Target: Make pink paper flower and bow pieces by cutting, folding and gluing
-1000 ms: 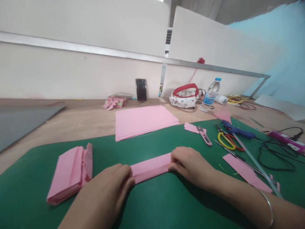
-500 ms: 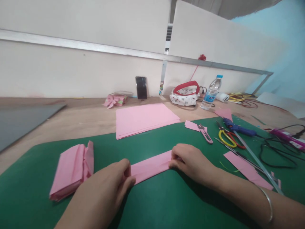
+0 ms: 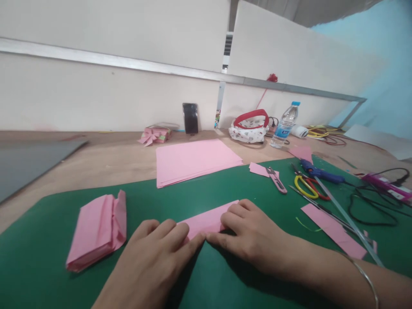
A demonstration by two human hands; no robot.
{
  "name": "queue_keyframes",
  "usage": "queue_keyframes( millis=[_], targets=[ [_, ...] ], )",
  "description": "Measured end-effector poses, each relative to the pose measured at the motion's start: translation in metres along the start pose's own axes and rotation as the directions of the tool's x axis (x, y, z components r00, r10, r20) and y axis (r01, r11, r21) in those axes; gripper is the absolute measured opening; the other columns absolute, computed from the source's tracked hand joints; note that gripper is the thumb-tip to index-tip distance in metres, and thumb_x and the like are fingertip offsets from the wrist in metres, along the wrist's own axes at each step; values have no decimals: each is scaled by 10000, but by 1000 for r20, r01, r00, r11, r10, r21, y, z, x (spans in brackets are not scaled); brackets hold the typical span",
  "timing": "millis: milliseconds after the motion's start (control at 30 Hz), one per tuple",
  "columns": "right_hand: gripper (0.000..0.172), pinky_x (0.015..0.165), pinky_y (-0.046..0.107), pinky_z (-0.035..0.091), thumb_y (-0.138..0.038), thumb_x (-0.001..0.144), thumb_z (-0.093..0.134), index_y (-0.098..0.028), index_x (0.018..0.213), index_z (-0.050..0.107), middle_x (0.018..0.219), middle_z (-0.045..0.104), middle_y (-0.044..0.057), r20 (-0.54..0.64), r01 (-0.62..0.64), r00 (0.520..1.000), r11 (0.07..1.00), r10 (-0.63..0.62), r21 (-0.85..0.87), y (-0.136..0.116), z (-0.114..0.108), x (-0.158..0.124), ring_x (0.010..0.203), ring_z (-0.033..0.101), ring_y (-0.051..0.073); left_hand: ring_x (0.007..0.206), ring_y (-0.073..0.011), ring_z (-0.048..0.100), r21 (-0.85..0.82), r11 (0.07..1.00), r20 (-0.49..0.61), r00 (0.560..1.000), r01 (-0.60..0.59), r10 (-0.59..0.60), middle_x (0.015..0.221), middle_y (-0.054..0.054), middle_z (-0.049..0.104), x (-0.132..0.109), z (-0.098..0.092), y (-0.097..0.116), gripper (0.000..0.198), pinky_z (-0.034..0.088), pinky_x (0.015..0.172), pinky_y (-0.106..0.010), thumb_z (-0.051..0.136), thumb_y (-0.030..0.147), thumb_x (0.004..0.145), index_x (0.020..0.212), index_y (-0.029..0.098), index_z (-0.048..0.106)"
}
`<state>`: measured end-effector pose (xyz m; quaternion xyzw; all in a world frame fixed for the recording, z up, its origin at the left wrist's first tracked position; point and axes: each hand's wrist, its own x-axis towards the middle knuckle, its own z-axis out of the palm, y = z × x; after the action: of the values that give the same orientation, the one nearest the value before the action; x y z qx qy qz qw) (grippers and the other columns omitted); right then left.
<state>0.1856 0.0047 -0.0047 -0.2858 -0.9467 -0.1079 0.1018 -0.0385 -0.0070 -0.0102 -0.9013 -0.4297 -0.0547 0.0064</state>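
Note:
A folded strip of pink paper [image 3: 207, 217] lies on the green cutting mat [image 3: 141, 283], slanting up to the right. My left hand [image 3: 161, 249] grips its left part, fingers curled on top and thumb along the near edge. On the right part, my right hand [image 3: 247, 234] has its fingers bent over the paper, its thumb also at the near edge. The two thumb tips almost meet at the middle of that edge. Left of my left hand sits a thick folded pink paper bundle [image 3: 95, 229]. Both hands cover the strip's ends in part.
Behind the strip lies a stack of pink sheets [image 3: 196, 161]. To the right are thread snips [image 3: 277, 181], scissors [image 3: 305, 186], a blue glue gun [image 3: 322, 171], a cut pink strip [image 3: 334, 229] and a black cable [image 3: 357, 206]. A phone [image 3: 190, 118] and water bottle [image 3: 285, 126] stand farther back.
Both hands have come closer together along the strip. Their thumbs have moved from the ends to the middle of the near edge, and the fingers now lie over the paper.

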Motion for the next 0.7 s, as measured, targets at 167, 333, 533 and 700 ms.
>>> queue_keyframes(
  millis=[167, 333, 533, 700],
  targets=[
    [165, 656, 347, 252, -204, 919, 470, -224, 993, 616, 777, 568, 30, 92, -56, 994, 993, 65, -100, 1, -11, -8, 740, 438, 200, 799, -205, 538, 20, 999, 54, 998, 28, -29, 866, 43, 640, 1, -2, 4, 348, 310, 696, -394, 512, 169, 834, 1095, 391, 577],
    [164, 584, 326, 209, -45, 731, 607, -164, 833, 655, 699, 587, 35, 191, -219, 945, 946, 267, -238, 13, -16, -26, 606, 434, 172, 798, -208, 538, 24, 1000, 51, 999, 14, -15, 873, 44, 634, -2, 0, 2, 367, 325, 685, -390, 507, 184, 833, 1126, 400, 555],
    [181, 570, 329, 197, 6, 682, 566, -159, 611, 589, 623, 544, 49, 108, -397, 891, 871, 442, -289, 17, -19, -27, 571, 409, 173, 793, -203, 532, 63, 998, 4, 1000, 26, -26, 860, 46, 629, -1, 5, 0, 351, 329, 708, -393, 520, 179, 832, 1100, 399, 574],
    [232, 636, 326, 279, -88, 841, 502, -146, 1047, 592, 936, 586, 85, 96, -191, 976, 981, 193, -35, 0, -17, -13, 806, 469, 215, 783, -188, 531, 100, 995, -77, 997, -22, 30, 841, 61, 642, -1, 5, 7, 300, 317, 701, -385, 581, 198, 800, 1056, 352, 610]
  ],
)
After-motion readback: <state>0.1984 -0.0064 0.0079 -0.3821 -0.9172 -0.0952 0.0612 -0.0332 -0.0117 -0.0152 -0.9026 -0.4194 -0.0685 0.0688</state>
